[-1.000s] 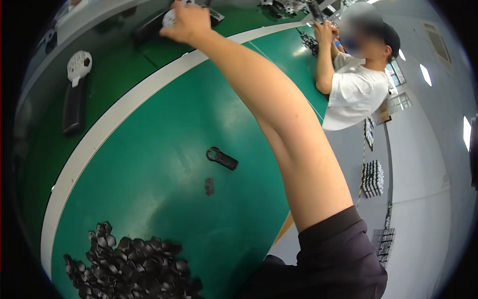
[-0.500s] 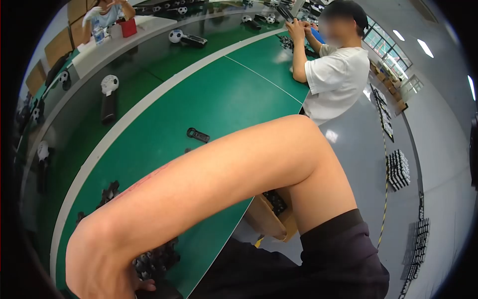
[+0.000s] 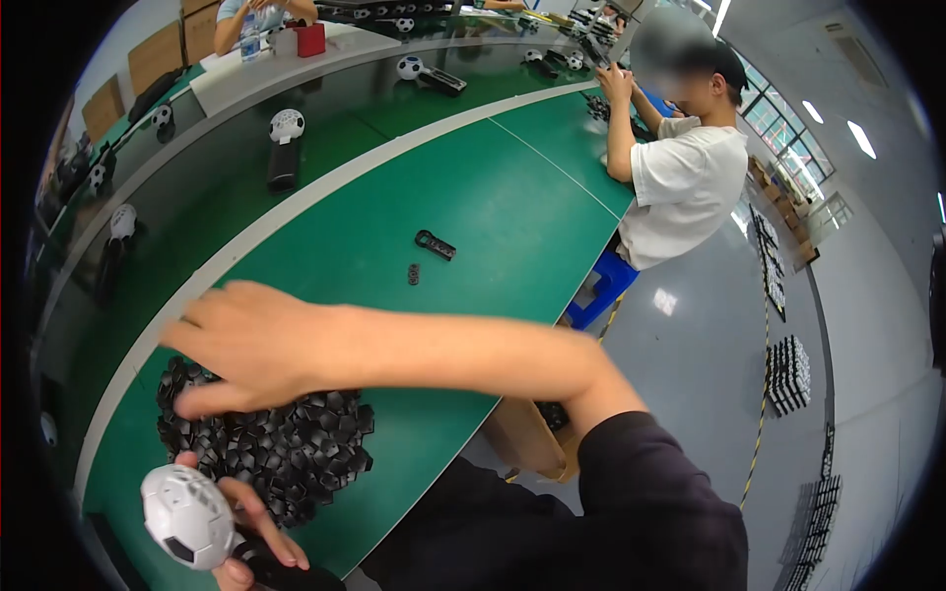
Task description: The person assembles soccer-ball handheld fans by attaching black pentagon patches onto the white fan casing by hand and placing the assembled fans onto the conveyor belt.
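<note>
Left hand (image 3: 260, 517) grips the dark handle (image 3: 281, 572) at lower left, apparently leaving the white ball (image 3: 185, 514) exposed; right hand (image 3: 254, 345), thumb and fingers spread, is above black pieces (image 3: 313, 441), heaped on the counter (image 3: 512, 236) seemingly for easy reach.

Factory workshop with conveyor belt (image 3: 222, 192)

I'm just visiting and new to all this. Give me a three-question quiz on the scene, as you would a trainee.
1. Which hand holds the football-patterned gadget?
2. True or false: the ring-ended black part lies inside the pile of small black pieces.
3. The right hand is over: A) the blue stool; B) the pile; C) the red box.

Key:
1. The left hand.
2. False; it lies apart on the green table.
3. B.
</note>
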Tool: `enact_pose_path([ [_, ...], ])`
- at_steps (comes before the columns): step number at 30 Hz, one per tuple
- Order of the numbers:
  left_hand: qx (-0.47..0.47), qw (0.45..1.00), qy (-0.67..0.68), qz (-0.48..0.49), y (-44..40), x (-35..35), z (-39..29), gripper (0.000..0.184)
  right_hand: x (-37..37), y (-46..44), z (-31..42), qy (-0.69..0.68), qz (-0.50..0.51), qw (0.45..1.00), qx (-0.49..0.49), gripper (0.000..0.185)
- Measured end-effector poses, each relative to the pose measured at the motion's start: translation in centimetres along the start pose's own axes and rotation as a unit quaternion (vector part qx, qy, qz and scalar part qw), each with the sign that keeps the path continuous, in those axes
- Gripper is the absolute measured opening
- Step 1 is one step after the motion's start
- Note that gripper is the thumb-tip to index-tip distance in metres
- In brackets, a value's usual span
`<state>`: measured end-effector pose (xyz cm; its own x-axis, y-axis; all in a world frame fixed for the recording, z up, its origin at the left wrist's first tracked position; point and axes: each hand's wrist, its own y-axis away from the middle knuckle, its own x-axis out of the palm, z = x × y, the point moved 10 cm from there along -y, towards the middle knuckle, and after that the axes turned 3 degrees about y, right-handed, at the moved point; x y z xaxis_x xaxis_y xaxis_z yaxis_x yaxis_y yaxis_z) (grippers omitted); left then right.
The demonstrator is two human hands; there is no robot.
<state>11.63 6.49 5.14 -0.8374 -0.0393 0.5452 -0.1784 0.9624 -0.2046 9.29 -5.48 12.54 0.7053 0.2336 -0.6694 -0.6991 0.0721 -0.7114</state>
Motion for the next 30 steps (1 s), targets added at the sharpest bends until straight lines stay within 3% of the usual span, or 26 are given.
enact_pose_path([
  [2, -0.010, 0.998, 0.004, -0.067, -0.3, -0.7, 1.3, 0.091, 2.2, 2.4, -0.5, 0.046, 0.047, 0.998, 0.024, 0.043],
  [8, 0.029, 0.991, -0.105, -0.075, -0.2, -3.7, 1.7, 0.092, 7.0, 5.0, 0.0, 0.054, 0.140, 0.988, 0.021, 0.023],
  [13, 0.077, 0.981, -0.125, -0.125, -0.9, -4.7, -0.4, 0.092, 7.1, 5.6, 0.1, 0.038, 0.184, 0.982, 0.002, 0.020],
  [16, 0.071, 0.979, -0.118, -0.152, -1.3, -6.1, -0.1, 0.091, 4.7, 5.5, -1.2, -0.034, 0.047, 0.996, 0.069, 0.016],
  [20, 0.057, 0.968, -0.127, -0.209, -1.0, -7.6, -0.3, 0.085, 4.5, 5.6, -1.6, -0.111, 0.055, 0.986, 0.111, 0.014],
  [24, 0.061, 0.965, -0.129, -0.218, -1.2, -8.2, -0.3, 0.081, 5.5, 6.4, -0.3, 0.000, 0.127, 0.991, 0.050, 0.019],
  [27, 0.073, 0.963, -0.128, -0.224, -0.9, -9.2, -0.8, 0.079, 5.8, 6.2, -0.1, 0.004, 0.116, 0.993, 0.029, 0.020],
  [30, 0.069, 0.960, -0.153, -0.226, -0.5, -9.8, -0.9, 0.075, 5.4, 5.7, -1.1, -0.026, 0.080, 0.994, 0.076, 0.017],
])
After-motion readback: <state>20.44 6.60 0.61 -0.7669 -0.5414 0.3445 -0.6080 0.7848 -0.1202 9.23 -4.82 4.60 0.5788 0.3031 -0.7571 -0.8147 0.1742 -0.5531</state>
